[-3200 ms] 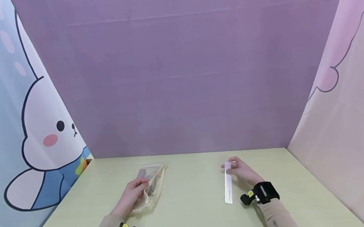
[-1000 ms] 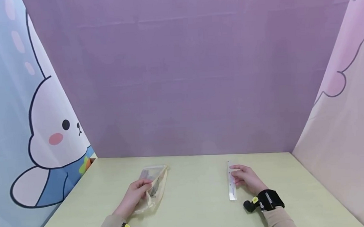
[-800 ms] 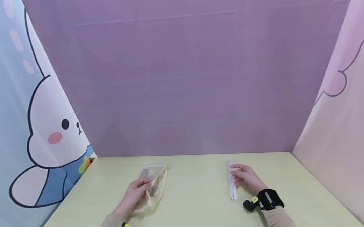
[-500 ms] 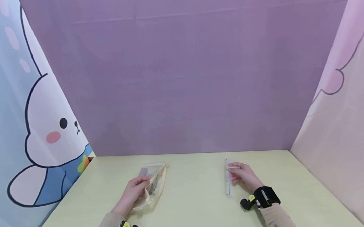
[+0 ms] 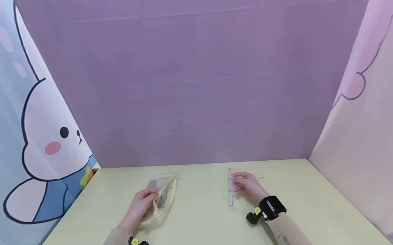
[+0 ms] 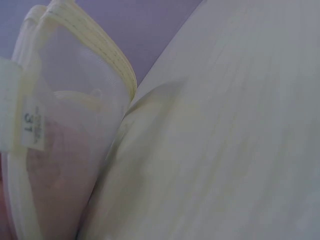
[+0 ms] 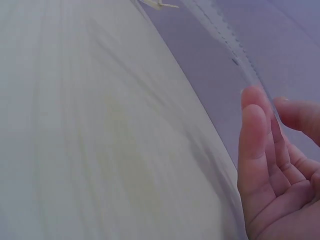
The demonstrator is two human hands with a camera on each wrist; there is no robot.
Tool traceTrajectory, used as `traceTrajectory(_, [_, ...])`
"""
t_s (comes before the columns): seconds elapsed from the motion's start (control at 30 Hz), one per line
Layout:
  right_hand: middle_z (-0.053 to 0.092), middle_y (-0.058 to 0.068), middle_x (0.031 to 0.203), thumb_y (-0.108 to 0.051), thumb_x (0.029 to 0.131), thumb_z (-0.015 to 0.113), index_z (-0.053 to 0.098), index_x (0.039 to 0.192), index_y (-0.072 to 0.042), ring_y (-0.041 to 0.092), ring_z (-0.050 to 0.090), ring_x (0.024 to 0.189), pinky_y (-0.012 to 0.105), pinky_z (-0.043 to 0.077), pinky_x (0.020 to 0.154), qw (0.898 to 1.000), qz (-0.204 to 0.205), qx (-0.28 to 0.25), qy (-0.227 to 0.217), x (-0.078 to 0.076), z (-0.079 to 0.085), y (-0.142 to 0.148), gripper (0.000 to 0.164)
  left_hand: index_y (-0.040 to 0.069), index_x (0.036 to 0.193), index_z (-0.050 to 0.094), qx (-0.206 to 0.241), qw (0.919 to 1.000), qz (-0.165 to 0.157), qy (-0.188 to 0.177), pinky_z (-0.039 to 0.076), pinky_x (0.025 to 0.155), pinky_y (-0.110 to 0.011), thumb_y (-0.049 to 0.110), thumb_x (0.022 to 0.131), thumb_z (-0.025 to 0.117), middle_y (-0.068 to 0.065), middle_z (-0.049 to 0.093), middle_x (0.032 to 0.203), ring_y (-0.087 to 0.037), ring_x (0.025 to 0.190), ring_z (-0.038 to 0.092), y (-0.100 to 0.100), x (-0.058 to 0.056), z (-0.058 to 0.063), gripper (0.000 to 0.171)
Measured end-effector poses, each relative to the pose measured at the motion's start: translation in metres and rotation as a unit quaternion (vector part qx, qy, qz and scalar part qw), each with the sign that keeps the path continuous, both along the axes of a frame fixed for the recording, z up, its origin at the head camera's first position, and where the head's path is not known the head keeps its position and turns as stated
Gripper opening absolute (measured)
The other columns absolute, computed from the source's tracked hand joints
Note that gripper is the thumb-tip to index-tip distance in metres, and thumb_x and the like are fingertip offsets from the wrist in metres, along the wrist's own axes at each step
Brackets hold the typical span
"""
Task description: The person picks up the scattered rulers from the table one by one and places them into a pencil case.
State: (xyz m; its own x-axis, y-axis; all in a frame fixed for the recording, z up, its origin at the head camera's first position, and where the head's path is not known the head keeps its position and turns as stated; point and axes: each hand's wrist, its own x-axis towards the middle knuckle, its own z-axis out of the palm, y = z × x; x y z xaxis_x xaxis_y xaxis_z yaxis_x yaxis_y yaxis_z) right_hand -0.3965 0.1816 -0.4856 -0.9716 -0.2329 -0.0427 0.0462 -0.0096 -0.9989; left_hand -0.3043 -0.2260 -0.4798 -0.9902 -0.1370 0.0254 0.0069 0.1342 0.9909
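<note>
In the head view my left hand [image 5: 143,205] grips the near left side of a see-through mesh pouch [image 5: 170,189] with cream edging. A grey shape shows inside it, too faint to identify. The left wrist view shows the pouch's mesh side [image 6: 75,75] and a small white label [image 6: 33,124] reading 31. To the right, my right hand [image 5: 249,185] pinches a clear ruler [image 5: 231,197] between thumb and fingers, holding it lengthwise away from me. Up close in the right wrist view, the ruler [image 7: 225,42] with its scale marks rises from the fingertips, off the table.
A pale wood-grain table [image 5: 201,228] lies under both hands. Small dark marks [image 5: 260,177] sit on it just beyond the right hand. A purple cloth [image 5: 194,82] stands along the far edge, with printed curtains at both sides.
The right hand has shifted its hold on the ruler since the oldest frame, then carried it left, nearer the pouch. The left hand keeps its grip on the pouch in about the same place.
</note>
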Motion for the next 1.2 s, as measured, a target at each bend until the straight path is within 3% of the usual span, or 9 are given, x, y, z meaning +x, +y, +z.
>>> traceTrajectory(0.3, [0.064, 0.010, 0.087, -0.010, 0.090, 0.064, 0.051, 0.127, 0.009, 0.017, 0.062, 0.063, 0.029, 0.055, 0.059, 0.999, 0.038, 0.004, 0.016, -0.001, 0.003, -0.027, 0.043, -0.006, 0.106, 0.064, 0.014, 0.9999, 0.002, 0.006, 0.042, 0.055, -0.021, 0.010, 0.090, 0.062, -0.004, 0.060, 0.085, -0.009, 0.062, 0.047, 0.001, -0.004, 0.000, 0.022])
traceTrajectory(0.8, [0.065, 0.010, 0.082, -0.018, 0.093, 0.062, 0.051, 0.129, 0.006, 0.015, 0.063, 0.062, 0.031, 0.056, 0.061, 0.995, 0.088, 0.024, 0.033, -0.006, 0.010, -0.057, 0.044, -0.004, 0.106, 0.063, 0.007, 0.9997, 0.021, -0.008, 0.043, 0.056, -0.021, 0.011, 0.090, 0.062, -0.004, 0.061, 0.091, -0.011, 0.069, 0.049, -0.001, 0.001, 0.000, 0.022])
traceTrajectory(1.0, [0.063, 0.009, 0.084, -0.016, 0.093, 0.062, 0.051, 0.130, 0.005, 0.014, 0.063, 0.063, 0.029, 0.055, 0.062, 0.993, 0.118, 0.019, 0.005, -0.010, 0.012, -0.071, 0.044, -0.005, 0.106, 0.063, 0.010, 0.9998, 0.018, 0.001, 0.045, 0.057, -0.022, 0.011, 0.091, 0.062, -0.005, 0.061, 0.091, -0.012, 0.071, 0.051, -0.002, 0.001, 0.001, 0.022])
traceTrajectory(1.2, [0.063, 0.011, 0.089, -0.012, 0.093, 0.060, 0.051, 0.131, 0.005, 0.015, 0.063, 0.065, 0.029, 0.055, 0.063, 0.989, 0.146, 0.022, 0.001, -0.004, 0.017, -0.084, 0.043, -0.006, 0.105, 0.063, 0.017, 0.9998, 0.012, 0.004, 0.045, 0.057, -0.022, 0.011, 0.091, 0.062, -0.005, 0.060, 0.090, -0.012, 0.070, 0.051, -0.001, 0.001, -0.001, 0.022])
